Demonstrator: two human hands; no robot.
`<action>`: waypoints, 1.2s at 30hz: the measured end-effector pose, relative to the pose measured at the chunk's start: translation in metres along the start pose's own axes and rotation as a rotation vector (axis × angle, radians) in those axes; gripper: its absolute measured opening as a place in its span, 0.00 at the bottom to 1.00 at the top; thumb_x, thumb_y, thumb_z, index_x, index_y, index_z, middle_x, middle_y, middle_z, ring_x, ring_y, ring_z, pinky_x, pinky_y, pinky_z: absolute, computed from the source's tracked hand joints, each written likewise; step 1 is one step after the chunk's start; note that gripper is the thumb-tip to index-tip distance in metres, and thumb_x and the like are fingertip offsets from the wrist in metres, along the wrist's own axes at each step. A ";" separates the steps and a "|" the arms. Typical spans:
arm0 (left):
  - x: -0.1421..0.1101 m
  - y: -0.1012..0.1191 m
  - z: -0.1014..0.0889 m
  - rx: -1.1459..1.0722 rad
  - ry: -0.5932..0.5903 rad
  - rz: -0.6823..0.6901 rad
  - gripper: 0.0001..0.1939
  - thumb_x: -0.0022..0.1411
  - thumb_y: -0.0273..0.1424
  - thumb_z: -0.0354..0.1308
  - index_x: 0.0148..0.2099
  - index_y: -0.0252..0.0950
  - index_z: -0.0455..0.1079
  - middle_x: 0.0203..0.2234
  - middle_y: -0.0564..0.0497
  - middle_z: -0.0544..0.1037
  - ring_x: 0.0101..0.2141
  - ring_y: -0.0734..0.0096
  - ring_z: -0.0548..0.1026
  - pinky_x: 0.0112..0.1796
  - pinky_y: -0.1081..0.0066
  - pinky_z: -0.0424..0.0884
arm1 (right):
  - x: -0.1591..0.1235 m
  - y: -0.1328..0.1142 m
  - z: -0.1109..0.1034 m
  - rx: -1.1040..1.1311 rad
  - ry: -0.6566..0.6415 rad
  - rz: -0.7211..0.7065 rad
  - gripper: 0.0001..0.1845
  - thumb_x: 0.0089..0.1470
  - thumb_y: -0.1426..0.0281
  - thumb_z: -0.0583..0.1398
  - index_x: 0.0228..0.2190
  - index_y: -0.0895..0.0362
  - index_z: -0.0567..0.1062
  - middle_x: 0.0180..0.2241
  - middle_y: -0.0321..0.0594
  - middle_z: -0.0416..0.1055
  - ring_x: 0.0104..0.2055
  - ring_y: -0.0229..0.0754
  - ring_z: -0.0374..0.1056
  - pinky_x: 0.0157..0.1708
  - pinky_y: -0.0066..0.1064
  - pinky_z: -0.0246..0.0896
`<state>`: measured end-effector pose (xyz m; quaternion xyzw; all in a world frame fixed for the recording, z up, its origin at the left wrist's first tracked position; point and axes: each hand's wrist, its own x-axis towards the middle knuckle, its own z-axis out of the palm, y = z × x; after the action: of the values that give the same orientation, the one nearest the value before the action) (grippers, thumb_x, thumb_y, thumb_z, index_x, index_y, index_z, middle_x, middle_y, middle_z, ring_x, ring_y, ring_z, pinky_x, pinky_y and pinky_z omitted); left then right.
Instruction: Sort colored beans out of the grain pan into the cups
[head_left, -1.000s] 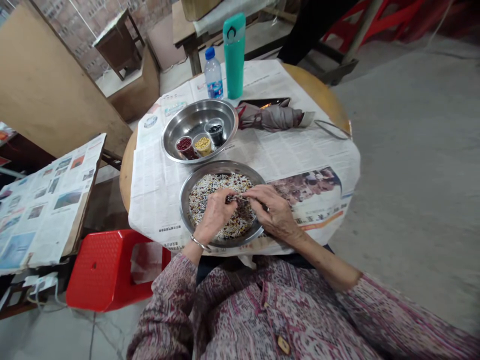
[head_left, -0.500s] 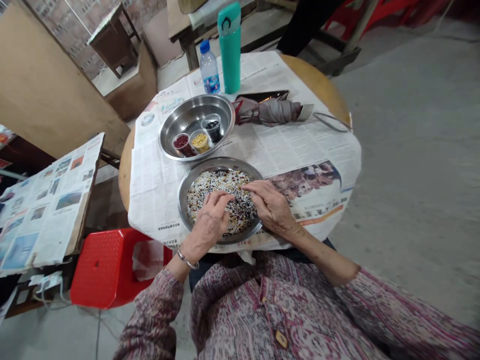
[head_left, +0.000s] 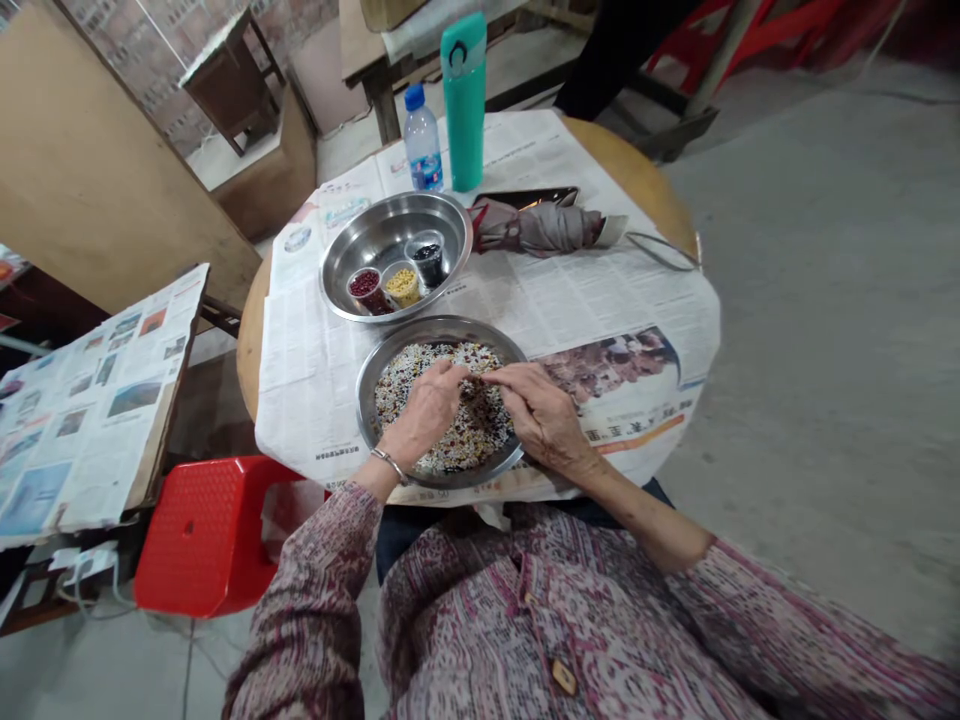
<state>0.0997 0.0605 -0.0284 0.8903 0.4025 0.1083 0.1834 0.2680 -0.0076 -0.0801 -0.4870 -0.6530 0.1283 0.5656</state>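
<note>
A steel plate (head_left: 369, 385) heaped with mixed white, dark and red grains and beans lies on the newspaper-covered round table in front of me. My left hand (head_left: 422, 415) rests on the heap with its fingers curled together. My right hand (head_left: 536, 410) lies beside it, fingertips pinched at the grains where the two hands meet. What the fingers hold is too small to make out. Behind the plate a steel bowl (head_left: 367, 232) holds three small cups: red beans (head_left: 364, 285), yellow grains (head_left: 403, 283), black beans (head_left: 429, 254).
A teal flask (head_left: 464, 98) and a water bottle (head_left: 423, 140) stand at the table's far side. A folded grey umbrella (head_left: 544, 228) and a phone (head_left: 525, 195) lie to the right. A red stool (head_left: 206, 535) stands at lower left, beside a newspaper-covered board (head_left: 82, 400).
My left hand has shifted up and right across the heap, so its fingertips now meet those of my right hand. The right hand has hardly moved.
</note>
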 end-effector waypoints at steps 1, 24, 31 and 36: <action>0.002 -0.003 -0.003 -0.017 0.041 -0.034 0.16 0.64 0.15 0.51 0.46 0.35 0.75 0.40 0.47 0.77 0.44 0.65 0.76 0.52 0.61 0.74 | 0.000 0.000 0.000 -0.002 0.002 -0.001 0.16 0.65 0.73 0.52 0.46 0.51 0.78 0.42 0.44 0.79 0.46 0.48 0.72 0.50 0.46 0.69; 0.015 -0.004 -0.014 0.047 -0.095 0.172 0.19 0.61 0.28 0.67 0.54 0.40 0.72 0.59 0.48 0.72 0.59 0.56 0.67 0.60 0.51 0.66 | -0.004 0.001 -0.001 -0.077 0.016 0.025 0.17 0.67 0.71 0.51 0.52 0.53 0.75 0.49 0.49 0.74 0.53 0.49 0.71 0.56 0.47 0.68; -0.011 -0.024 -0.024 0.140 0.013 -0.039 0.12 0.71 0.21 0.50 0.49 0.37 0.72 0.40 0.49 0.73 0.43 0.67 0.75 0.50 0.64 0.74 | -0.003 -0.001 -0.001 -0.058 0.013 0.033 0.17 0.66 0.71 0.52 0.51 0.51 0.75 0.49 0.47 0.75 0.52 0.50 0.71 0.55 0.49 0.68; -0.046 -0.014 -0.028 0.142 -0.069 -0.086 0.15 0.69 0.37 0.61 0.54 0.39 0.69 0.44 0.49 0.72 0.44 0.64 0.75 0.48 0.61 0.76 | -0.003 -0.001 -0.002 -0.054 0.009 0.040 0.17 0.66 0.71 0.52 0.51 0.51 0.76 0.48 0.46 0.75 0.52 0.50 0.72 0.55 0.49 0.68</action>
<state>0.0511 0.0411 -0.0107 0.8861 0.4405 0.0410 0.1379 0.2688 -0.0109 -0.0810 -0.5156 -0.6438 0.1200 0.5525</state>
